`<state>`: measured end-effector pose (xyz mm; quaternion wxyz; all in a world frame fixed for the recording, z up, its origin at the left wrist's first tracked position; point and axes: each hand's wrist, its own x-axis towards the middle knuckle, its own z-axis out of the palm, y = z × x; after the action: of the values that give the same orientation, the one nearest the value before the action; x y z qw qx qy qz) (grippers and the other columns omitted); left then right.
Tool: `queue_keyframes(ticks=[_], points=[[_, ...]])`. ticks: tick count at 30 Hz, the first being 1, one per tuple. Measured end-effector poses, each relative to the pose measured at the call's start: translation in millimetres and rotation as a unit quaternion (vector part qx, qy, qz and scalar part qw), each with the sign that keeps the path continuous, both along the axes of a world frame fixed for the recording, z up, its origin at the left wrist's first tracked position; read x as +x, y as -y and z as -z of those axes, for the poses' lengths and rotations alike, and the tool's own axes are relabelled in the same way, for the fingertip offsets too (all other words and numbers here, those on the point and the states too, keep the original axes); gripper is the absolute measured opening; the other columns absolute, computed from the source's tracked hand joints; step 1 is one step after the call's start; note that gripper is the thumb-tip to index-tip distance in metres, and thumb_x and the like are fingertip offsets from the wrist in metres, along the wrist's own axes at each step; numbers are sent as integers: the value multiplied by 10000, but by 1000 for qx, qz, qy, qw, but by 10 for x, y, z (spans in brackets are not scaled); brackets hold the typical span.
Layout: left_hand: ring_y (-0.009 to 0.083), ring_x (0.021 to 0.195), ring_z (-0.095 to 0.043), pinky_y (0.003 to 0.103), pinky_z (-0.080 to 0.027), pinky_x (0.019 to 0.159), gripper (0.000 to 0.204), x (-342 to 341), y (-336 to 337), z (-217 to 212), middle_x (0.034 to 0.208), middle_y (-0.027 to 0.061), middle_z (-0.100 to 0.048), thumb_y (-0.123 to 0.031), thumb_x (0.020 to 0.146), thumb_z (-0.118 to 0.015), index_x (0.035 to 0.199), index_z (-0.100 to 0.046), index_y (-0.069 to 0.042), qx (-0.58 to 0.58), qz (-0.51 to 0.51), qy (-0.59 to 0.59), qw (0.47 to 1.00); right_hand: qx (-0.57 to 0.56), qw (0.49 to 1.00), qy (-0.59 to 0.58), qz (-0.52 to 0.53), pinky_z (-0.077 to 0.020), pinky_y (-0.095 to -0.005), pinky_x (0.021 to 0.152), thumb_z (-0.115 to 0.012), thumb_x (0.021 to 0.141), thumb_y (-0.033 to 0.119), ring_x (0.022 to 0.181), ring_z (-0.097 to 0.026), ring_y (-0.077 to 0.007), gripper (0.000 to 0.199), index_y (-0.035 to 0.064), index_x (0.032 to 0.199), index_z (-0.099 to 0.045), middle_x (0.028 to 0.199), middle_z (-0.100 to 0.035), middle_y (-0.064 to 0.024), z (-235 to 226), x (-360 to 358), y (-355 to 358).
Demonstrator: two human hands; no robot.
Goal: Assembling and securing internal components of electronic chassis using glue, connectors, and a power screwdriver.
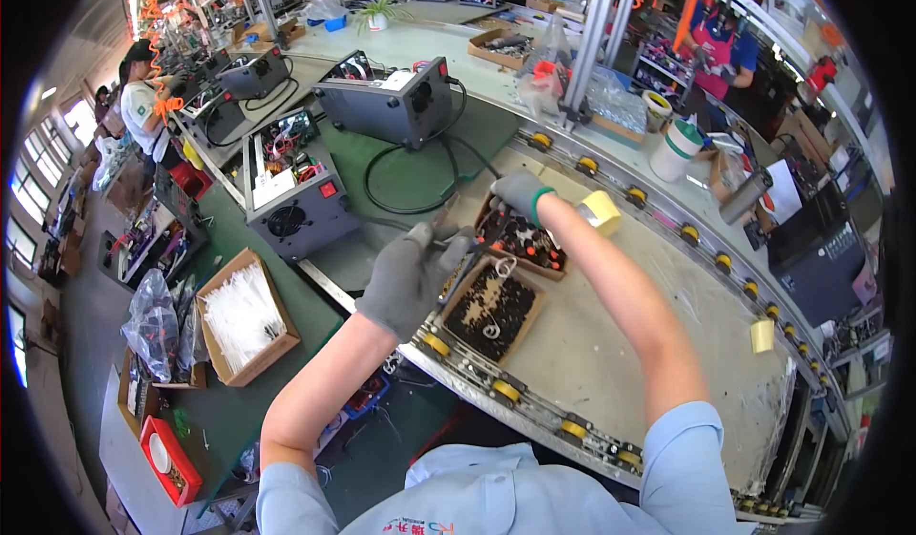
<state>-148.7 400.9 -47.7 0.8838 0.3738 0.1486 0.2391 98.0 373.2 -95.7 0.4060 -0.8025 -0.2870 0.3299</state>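
My left hand (408, 275), in a grey glove, is at the near edge of the bench, its fingers closed in a pinch. What lies between them is too blurred to make out. To its right my right hand (521, 194), also gloved in grey, is curled over the far end of a box of black parts with orange-red ends (536, 249). Its fingers are closed, and any held thing is hidden. A black cable (401, 209) loops toward my hands from the equipment. Nearer me is a cardboard box of small black pieces (491, 314) with white rings on top.
Grey metal equipment cases (303, 212) with exposed wiring stand at the left and back. A box of white strips (243, 320) and a red tray (172, 461) lie left. Yellow-wheeled roller rails (506, 391) edge the bench. Other people work farther off.
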Motion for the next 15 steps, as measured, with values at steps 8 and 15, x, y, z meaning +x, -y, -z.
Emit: queue_keyframes(ticks=[8,15], points=[[278,1095,-510,348,-436,981,276,143,1137,-321,1156,209,-496,-122,965,-322,1116,-428,83,-89,163,-27,982,79,990,33,115,-358,-269,404,-573,785,158,430,-476,-111,190,23,662,-625,542,-562,-49,-450,76,1550],[160,881,-565,307,-468,848,182,354,2288,-17,1022,70,-561,-163,886,-521,1003,-529,-25,-91,329,-9,940,84,963,-22,255,-306,-220,366,-602,787,215,388,-381,-67,174,88,671,-587,530,-503,11,-232,350,3115]])
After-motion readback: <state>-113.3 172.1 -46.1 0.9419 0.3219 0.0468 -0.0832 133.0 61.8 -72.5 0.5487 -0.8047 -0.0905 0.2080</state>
